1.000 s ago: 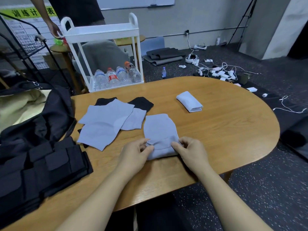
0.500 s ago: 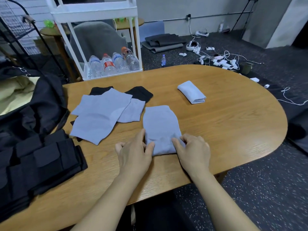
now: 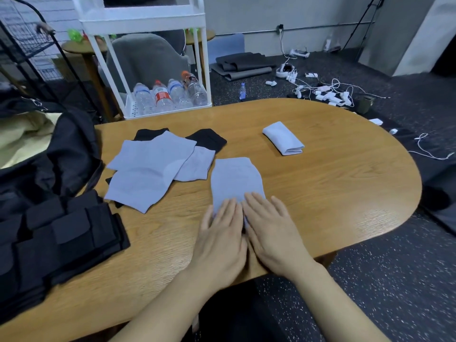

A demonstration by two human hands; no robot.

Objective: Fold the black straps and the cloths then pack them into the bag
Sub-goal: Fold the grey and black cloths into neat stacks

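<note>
A light blue cloth (image 3: 234, 178) lies flat on the wooden table (image 3: 333, 188) in front of me. My left hand (image 3: 222, 233) and my right hand (image 3: 271, 228) press side by side on its near end, fingers straight. To the left, several unfolded blue cloths (image 3: 153, 169) overlap, with black pieces (image 3: 206, 139) showing under their far edge. One folded blue cloth (image 3: 283, 141) sits at the far right of the table. Folded black straps (image 3: 61, 233) are stacked at the left edge. The open black bag (image 3: 69, 149) with a cream lining stands behind them.
A white trolley (image 3: 148, 25) holding water bottles (image 3: 170, 95) stands behind the table, next to a grey chair (image 3: 145, 58). Cables and white chargers (image 3: 325, 92) litter the dark floor at the right. A black wire rack (image 3: 22, 40) stands at the far left.
Both hands let go of the pinched near edge of the cloth and flattened out on it, moving together. The head camera tilted down and closer.
</note>
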